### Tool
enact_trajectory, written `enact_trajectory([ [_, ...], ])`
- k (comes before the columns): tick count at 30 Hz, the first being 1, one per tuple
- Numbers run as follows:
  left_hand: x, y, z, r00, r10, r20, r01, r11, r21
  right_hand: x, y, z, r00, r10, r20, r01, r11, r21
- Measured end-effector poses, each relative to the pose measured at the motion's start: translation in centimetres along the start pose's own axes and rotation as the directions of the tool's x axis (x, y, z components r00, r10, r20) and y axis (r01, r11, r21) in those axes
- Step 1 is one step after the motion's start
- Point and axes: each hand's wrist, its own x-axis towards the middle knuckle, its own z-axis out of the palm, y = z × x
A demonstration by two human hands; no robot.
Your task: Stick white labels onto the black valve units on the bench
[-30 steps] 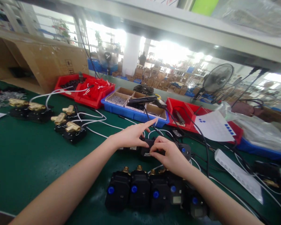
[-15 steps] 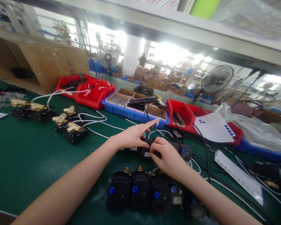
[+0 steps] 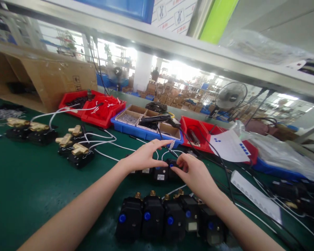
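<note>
My left hand (image 3: 143, 157) rests on a row of small black valve units (image 3: 157, 172) on the green mat, thumb pressed against one and index finger stretched out forward. My right hand (image 3: 195, 172) pinches the rightmost unit of that row, a black block with a blue button (image 3: 172, 164). Both hands meet over the same row. Closer to me stands a second row of black valve blocks (image 3: 170, 218) with blue buttons and brass tops.
Brass-topped black valves (image 3: 73, 146) with white tubes lie at the left. Red bins (image 3: 94, 104), a blue tray (image 3: 146, 123) with a black tool across it, another red bin (image 3: 199, 130), papers, plastic bags and black cables stand behind and to the right. A desk fan (image 3: 230, 96) is at the back.
The camera has tilted up a little. My right hand has shifted slightly right along the row and its fingers now pinch the end unit; my left index finger has lowered.
</note>
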Motion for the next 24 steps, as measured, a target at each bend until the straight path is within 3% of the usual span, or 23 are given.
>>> enact_trajectory([
  [3, 0.5, 1.4, 0.2, 0.983, -0.016, -0.184, -0.031, 0.968, -0.251, 0.5, 0.8, -2.4, 0.992, -0.016, -0.126, 0.037, 0.986, 0.164],
  [6, 0.9, 3.4, 0.3, 0.983, -0.055, -0.174, -0.023, 0.91, -0.415, 1.0, 0.7, -4.3, 0.977, -0.028, -0.212, 0.094, 0.946, 0.309],
  [9, 1.2, 5.3, 0.5, 0.989, -0.035, -0.142, -0.029, 0.905, -0.426, 1.1, 0.0, -5.2, 0.969, -0.048, -0.241, 0.144, 0.908, 0.394],
  [13, 1.2, 6.6, 0.8, 0.992, -0.026, -0.124, -0.024, 0.921, -0.388, 0.8, -1.1, -5.9, 0.951, -0.095, -0.294, 0.208, 0.9, 0.382],
  [16, 1.4, 6.9, 1.2, 0.987, -0.091, -0.136, 0.029, 0.915, -0.402, 0.2, -1.9, -6.3, 0.923, -0.14, -0.359, 0.263, 0.911, 0.318],
  [20, 1.6, 7.4, 2.0, 0.948, -0.235, -0.215, 0.068, 0.809, -0.583, -0.8, -3.0, -7.1, 0.89, -0.168, -0.424, 0.306, 0.909, 0.282],
  [24, 1.6, 8.2, 2.5, 0.953, -0.22, -0.207, 0.068, 0.824, -0.563, -1.5, -2.8, -7.6, 0.906, -0.142, -0.398, 0.292, 0.89, 0.349],
])
